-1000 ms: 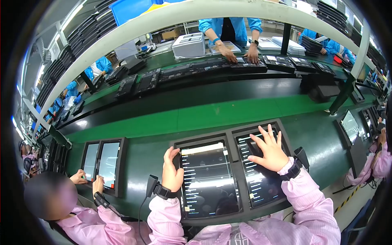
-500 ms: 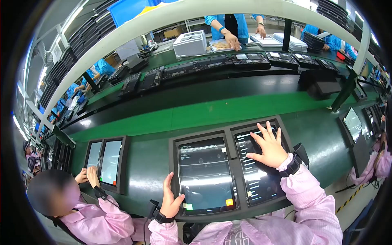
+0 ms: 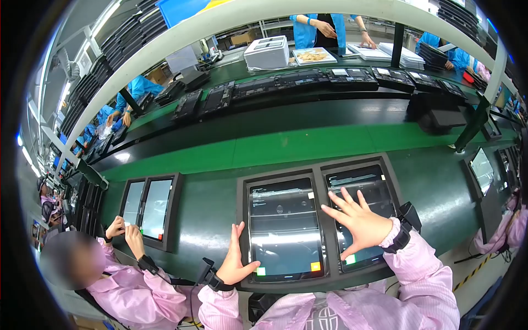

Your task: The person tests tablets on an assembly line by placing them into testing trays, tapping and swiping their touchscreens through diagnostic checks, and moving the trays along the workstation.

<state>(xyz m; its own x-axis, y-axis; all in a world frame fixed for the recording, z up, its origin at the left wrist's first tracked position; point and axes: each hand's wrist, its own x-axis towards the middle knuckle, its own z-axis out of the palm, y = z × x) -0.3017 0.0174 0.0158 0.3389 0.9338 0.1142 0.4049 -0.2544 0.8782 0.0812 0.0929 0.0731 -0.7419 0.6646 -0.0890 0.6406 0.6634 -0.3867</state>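
Two tablets lie side by side in a dark foam tray (image 3: 395, 165) on the green bench. The left tablet (image 3: 286, 220) has a dark screen with small text at the top, a green square at lower left and an orange one at lower right. My left hand (image 3: 236, 263) rests at its lower left edge, fingers stretched, thumb near the green square. Over the right tablet (image 3: 379, 192) my right hand (image 3: 360, 223) is spread, holding nothing. It hides part of that screen, where small text and a green square show. Whether its fingertips touch the glass I cannot tell.
At left, a person in pink has both hands at another tray (image 3: 175, 192) with two lit tablets. Beyond the green strip (image 3: 264, 146), a row of opened devices (image 3: 264, 88) runs along a dark line. A black box (image 3: 440, 118) and a white frame post (image 3: 492, 77) stand at right.
The right tablet's screen has switched from a list to a dark page with small text and a green square. My right hand has moved down and slightly left. The view has shifted a little.
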